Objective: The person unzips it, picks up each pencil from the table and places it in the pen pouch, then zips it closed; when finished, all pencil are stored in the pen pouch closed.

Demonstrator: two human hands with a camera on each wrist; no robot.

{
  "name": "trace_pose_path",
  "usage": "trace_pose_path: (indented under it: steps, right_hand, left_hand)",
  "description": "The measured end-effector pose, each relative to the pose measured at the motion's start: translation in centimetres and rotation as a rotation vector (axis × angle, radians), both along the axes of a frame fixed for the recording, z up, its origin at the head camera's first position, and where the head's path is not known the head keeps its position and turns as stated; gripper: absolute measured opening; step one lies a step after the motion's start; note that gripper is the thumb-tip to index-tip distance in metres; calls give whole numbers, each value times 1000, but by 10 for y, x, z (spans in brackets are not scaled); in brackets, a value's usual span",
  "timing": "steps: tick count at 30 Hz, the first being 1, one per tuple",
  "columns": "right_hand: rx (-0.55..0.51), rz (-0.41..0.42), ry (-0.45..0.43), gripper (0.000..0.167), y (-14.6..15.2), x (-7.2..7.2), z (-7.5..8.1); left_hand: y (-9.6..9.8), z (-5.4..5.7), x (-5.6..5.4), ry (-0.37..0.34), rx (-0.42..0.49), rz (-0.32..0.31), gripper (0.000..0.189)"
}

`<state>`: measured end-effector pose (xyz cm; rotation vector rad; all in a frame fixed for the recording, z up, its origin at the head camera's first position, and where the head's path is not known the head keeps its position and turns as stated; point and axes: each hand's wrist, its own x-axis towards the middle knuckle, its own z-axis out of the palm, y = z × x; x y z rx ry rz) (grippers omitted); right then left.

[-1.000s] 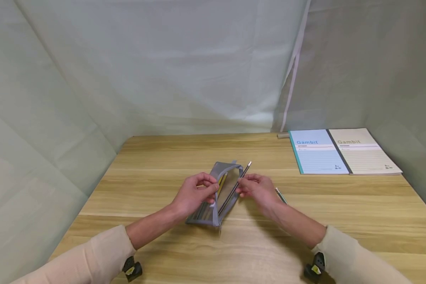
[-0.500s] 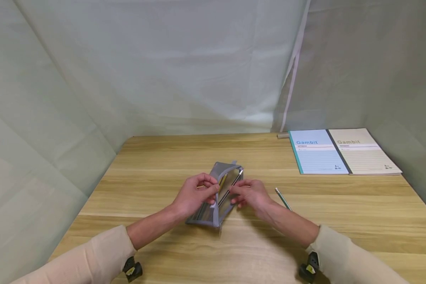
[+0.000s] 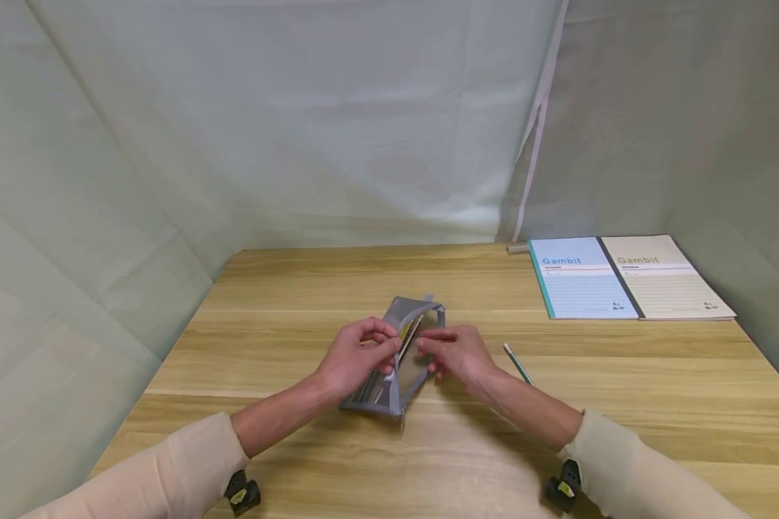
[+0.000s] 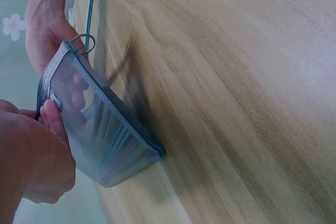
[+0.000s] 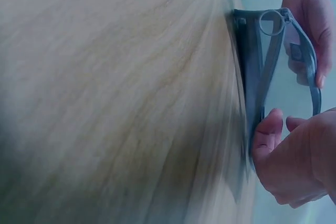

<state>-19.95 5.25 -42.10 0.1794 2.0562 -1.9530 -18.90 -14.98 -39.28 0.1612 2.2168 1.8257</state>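
A grey see-through mesh pencil case [image 3: 402, 308] lies on the table with its zipped mouth spread. My left hand [image 3: 353, 353] pinches the left rim of that mouth between thumb and fingers. Over the opening is my right hand [image 3: 464, 357], thumb and forefinger a little apart, its other fingers by the right rim. Inside the case a dark pencil [image 3: 410, 337] leans beside a yellow pencil [image 3: 404, 331], both partly hidden by my left fingers. Through the mesh in the left wrist view, several slim shapes show. A metal ring [image 5: 272, 35] hangs at the zip's near end.
A green pencil [image 3: 518, 362] lies on the wooden table [image 3: 298, 288], partly behind my right forearm. At the back right are a blue notebook [image 3: 581, 288] and a cream notebook [image 3: 669, 288], side by side. A short grey rod [image 3: 518, 248] sits at the back edge.
The dark pencil, earlier held in my right fingers with its end above the rim, has dropped down into the case and left. My right hand moved slightly left; my left hand stayed.
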Motion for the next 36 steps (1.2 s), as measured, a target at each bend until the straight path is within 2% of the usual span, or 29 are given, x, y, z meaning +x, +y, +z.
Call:
trace_pose_path:
  steps: [7, 13, 20, 29, 36]
  right_hand:
    - [61, 13, 99, 29, 18, 6, 8]
    - [86, -11, 139, 35, 42, 13, 15]
    - [171, 24, 165, 46, 71, 21, 17]
    - [242, 59, 200, 56, 106, 36, 12]
    - [320, 51, 245, 56, 128, 46, 4]
  left_hand:
    - [0, -1, 0, 0, 10, 6, 15]
    - [-1, 0, -1, 0, 15, 2, 15]
    - [-1, 0, 0, 3, 12, -2, 15]
    - [0, 1, 0, 7, 24, 8, 14]
    - [-1, 1, 0, 3, 25, 10, 16]
